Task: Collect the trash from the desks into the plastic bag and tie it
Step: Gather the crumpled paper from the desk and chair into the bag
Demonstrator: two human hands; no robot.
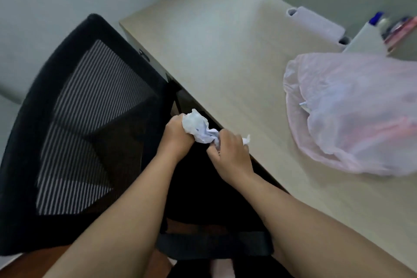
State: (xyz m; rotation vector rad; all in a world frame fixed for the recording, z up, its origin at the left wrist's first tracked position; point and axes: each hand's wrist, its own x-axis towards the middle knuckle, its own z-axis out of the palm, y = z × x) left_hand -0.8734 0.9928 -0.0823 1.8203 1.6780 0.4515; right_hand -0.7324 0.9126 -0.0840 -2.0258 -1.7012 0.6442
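Note:
A crumpled wad of white paper (198, 127) is held between both hands just off the desk's front edge, above the chair seat. My left hand (177, 134) grips its left end with curled fingers. My right hand (230, 153) grips its right end, and a small white scrap pokes out past the fingers. A translucent pink plastic bag (352, 110) lies slumped on the light wooden desk (225, 56) to the right, apart from both hands, with some white and pink trash showing through it.
A black mesh office chair (85, 119) stands left of the desk, its seat under my hands. At the desk's far right lie a white roll-like object (316, 25), a white bottle with a blue cap (370, 34) and pink items. A grey panel rises behind them.

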